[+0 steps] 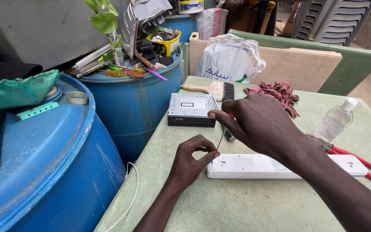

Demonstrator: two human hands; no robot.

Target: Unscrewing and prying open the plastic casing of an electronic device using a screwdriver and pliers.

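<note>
Screwdriver (222, 136) pinched by right-hand fingers (220, 115); left fingers (206, 155) pinch its tip near table edge (151, 154).

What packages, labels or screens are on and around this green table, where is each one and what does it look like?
White plastic sack: far edge of the table, bulging, blue and green print.
Label: top of the grey metal car stereo unit, small white rectangle.
Clear bottle: right side, leaning, white cap, no label visible.
Yellow tub: on the blue barrel, printed label.
No screens visible.
</note>
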